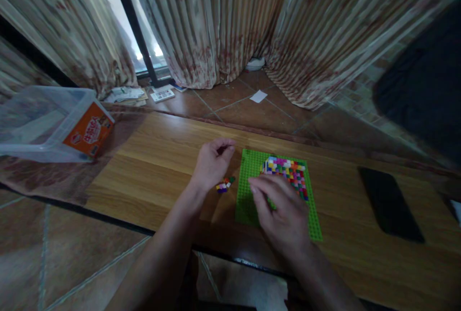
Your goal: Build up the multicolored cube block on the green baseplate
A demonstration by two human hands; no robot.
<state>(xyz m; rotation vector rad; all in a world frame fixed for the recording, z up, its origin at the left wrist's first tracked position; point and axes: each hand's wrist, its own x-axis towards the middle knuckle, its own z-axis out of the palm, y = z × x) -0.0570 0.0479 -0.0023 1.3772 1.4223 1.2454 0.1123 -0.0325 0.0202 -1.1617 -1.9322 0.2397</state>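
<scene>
A green studded baseplate [247,200] lies on the wooden table, with many small coloured bricks [300,176] built up on its far right part. Over the plate is my right hand [284,208], its fingers curled and thumb and index close together; anything between them is too small to make out. My left hand [214,164] hovers just left of the plate, fingertips pinched, and whatever they may hold cannot be seen. Beneath it, beside the plate, sits a small pile of loose bricks [223,187] in purple, yellow, white, orange and green. My right hand hides part of the built bricks.
At the table's left end stands a clear plastic bin [43,152] with an orange label. A black flat phone-like slab [391,205] lies on the right. Striped curtains [216,28] hang behind, and papers [124,94] lie beyond the table's far edge.
</scene>
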